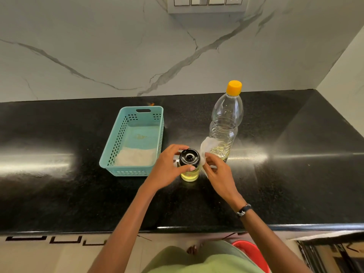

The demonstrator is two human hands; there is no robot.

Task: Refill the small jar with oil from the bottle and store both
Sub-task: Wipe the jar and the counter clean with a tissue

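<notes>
A glossy black speckled surface (59,184) meets a white wall (98,46) with grey veins. Above the surface, a switch panel (206,2) sits high on that wall. Below its front edge lies pale patterned floor (29,257).

This is a home kitchen. The hands work over a black speckled stone tabletop (59,194) with a polished front edge. Beyond the hands rises a white marble-look backsplash (98,46) with grey veins, carrying a panel of wall switches and a socket (206,2). Just left of the hands sits a teal plastic basket (110,154); just beyond the right hand stands a clear bottle of cooking oil (226,119). Below the tabletop edge, tiled floor (39,257) shows.
</notes>
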